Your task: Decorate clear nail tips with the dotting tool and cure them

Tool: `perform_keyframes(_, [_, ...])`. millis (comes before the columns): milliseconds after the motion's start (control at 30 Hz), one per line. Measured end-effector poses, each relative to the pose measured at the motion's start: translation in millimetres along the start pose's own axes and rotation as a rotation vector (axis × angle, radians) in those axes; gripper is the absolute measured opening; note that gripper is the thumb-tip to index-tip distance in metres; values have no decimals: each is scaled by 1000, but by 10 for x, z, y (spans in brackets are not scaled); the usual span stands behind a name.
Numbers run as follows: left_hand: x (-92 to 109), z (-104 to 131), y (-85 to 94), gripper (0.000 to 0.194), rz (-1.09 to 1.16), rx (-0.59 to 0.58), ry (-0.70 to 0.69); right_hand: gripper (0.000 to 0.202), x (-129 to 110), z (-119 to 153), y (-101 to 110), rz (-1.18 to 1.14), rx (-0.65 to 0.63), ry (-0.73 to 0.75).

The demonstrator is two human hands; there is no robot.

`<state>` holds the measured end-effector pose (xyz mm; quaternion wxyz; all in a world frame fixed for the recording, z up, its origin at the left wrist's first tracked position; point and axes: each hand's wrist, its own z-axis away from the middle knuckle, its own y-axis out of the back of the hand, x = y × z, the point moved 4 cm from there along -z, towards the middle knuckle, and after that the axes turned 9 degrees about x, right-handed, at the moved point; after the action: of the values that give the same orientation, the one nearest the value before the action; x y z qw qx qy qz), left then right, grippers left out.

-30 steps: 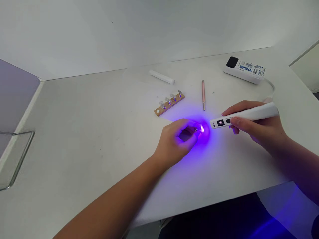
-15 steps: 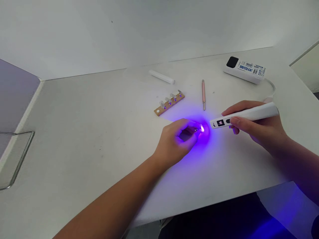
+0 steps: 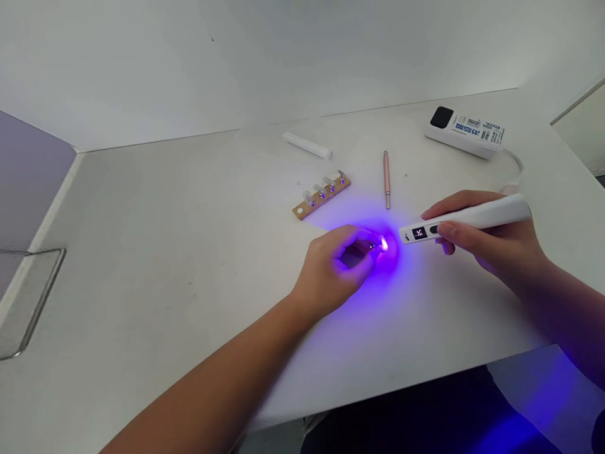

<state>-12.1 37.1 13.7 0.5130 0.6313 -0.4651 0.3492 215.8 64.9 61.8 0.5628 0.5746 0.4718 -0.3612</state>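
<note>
My right hand (image 3: 494, 246) is closed round a white handheld UV lamp (image 3: 466, 217), its thumb on the dark button beside a small lit display. Violet light from the lamp's tip falls on my left hand (image 3: 333, 268). Between that hand's thumb and fingertips a small nail tip (image 3: 384, 244) is pinched, glowing brightly; its exact shape is washed out by the light. A short gap separates the lamp from it. Just beyond my left hand lies a wooden strip stand (image 3: 299, 213) with several clear nail tips (image 3: 309, 198) standing on it.
A pink metal-ended pen tool (image 3: 386, 180) lies behind the lit spot. A white stick (image 3: 307, 145) lies farther back, near the wall. At the back right sits a white device (image 3: 466, 133) with a printed label and a cable. A metal bar (image 3: 45, 302) is at the far left.
Almost nothing has moved. Both hands keep their grips and places, and the violet light stays on the nail tip.
</note>
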Motion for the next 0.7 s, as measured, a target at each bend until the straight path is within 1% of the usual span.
perform_keyframes(167, [2, -2, 7, 11, -4, 8, -2, 8, -9, 4, -2, 11, 2, -21])
perform_keyframes(400, [2, -3, 8, 12, -5, 4, 16, 18, -23, -2, -3, 27, 4, -31])
perform_keyframes(700, [-1, 3, 6, 13, 1, 5, 17, 10, -11, 6, -4, 8, -9, -13])
